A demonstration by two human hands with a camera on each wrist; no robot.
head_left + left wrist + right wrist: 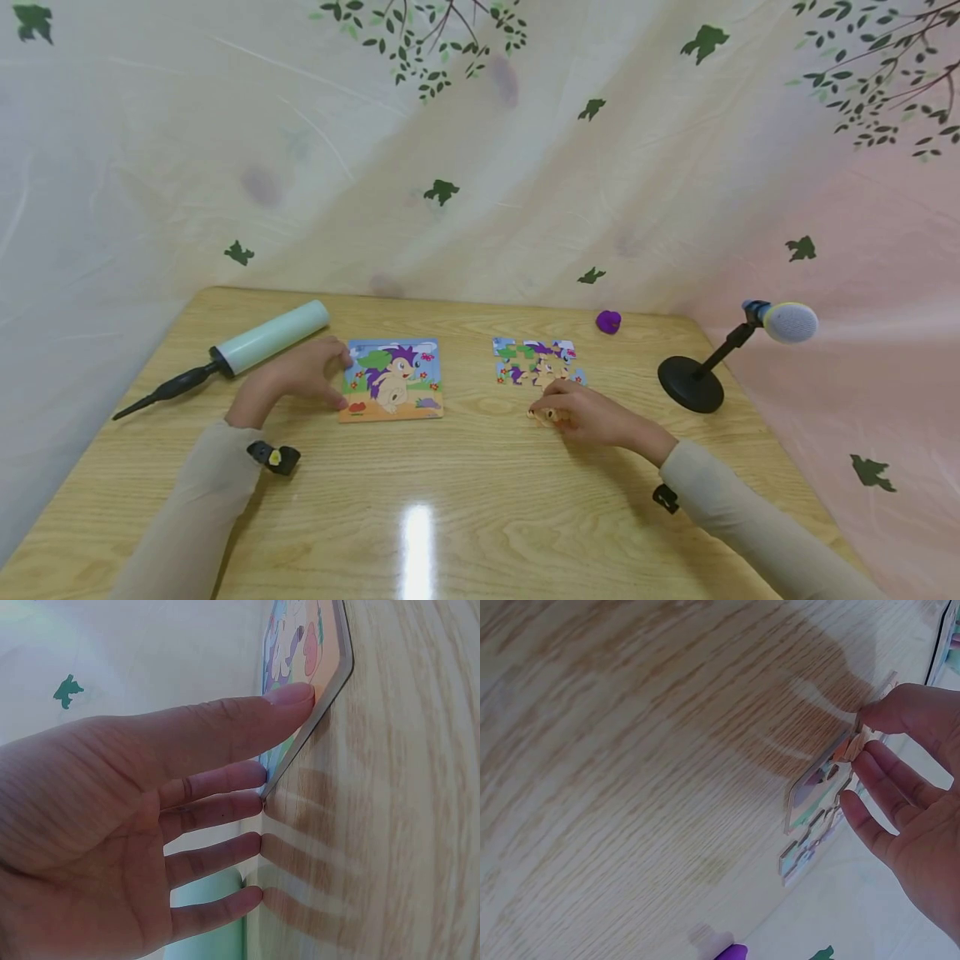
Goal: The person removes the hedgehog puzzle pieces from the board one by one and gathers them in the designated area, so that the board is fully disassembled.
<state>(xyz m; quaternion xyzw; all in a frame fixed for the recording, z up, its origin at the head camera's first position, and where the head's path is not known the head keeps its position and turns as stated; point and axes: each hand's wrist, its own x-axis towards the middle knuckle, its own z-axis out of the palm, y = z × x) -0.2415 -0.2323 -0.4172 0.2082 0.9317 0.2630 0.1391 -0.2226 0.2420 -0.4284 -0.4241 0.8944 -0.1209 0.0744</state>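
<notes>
A hedgehog picture board (393,379) lies flat on the table, left of centre. At its left edge is my left hand (311,372); in the left wrist view the thumb (289,697) rests on the board's face near a corner, and the other fingers stretch to its edge and the tabletop. To the right lies a cluster of jigsaw pieces (517,352) with a matching hedgehog picture, with gaps among them. At the cluster's near side, my right hand (581,412) pinches a small orange puzzle piece (847,750) between thumb and fingertips, partly covering the pieces beneath.
A pale green pump (273,337) with a black nozzle lies at the back left, behind my left forearm. A small purple object (608,322) sits near the back edge. On the right stands a microphone (789,322) on a round black base (690,385). A leaf-patterned cloth (495,233) hangs behind the table.
</notes>
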